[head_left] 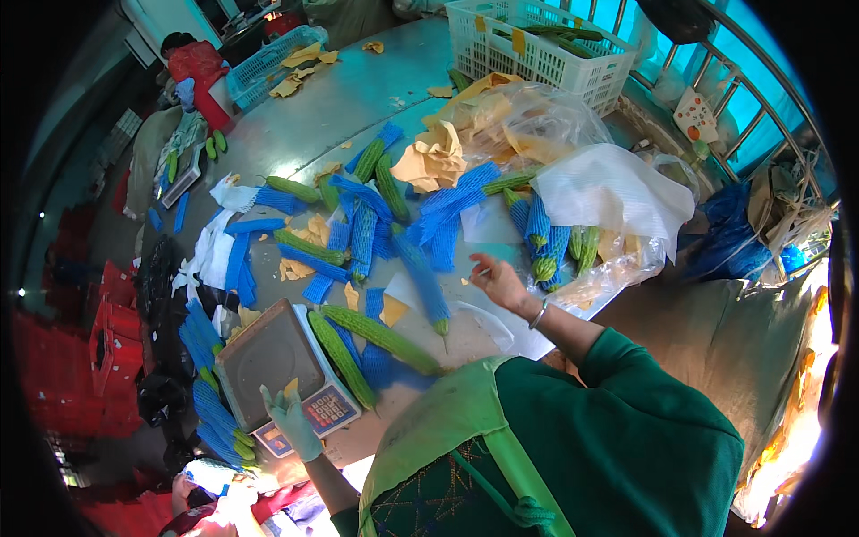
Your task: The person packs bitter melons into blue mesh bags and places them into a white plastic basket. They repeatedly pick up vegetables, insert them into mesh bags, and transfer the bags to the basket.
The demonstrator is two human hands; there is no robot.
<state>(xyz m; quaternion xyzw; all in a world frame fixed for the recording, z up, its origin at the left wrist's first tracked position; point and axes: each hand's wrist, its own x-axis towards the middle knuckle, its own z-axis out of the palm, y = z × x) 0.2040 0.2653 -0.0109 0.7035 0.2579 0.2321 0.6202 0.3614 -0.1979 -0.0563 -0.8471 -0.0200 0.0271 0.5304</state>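
Note:
My left hand [296,424], in a pale green glove, is at the keypad edge of a digital weighing scale [272,359]. Its fingers are apart; a small yellow scrap [291,387] shows at the fingertips, and whether they hold it is unclear. My right hand [500,282] is bare, with a bracelet at the wrist, and hovers over the table with bent fingers and nothing in them. Left of it lies a blurred bitter gourd in a blue foam net sleeve [423,282]. Two unsleeved bitter gourds [342,359] [382,339] lie beside the scale.
Sleeved gourds [547,241] and a white foam sheet [614,191] lie at right. Crumpled brown paper [433,158] and clear plastic film are further back. A white crate [537,60] holds gourds. People are at upper left and lower left. Metal railings [751,127] stand right.

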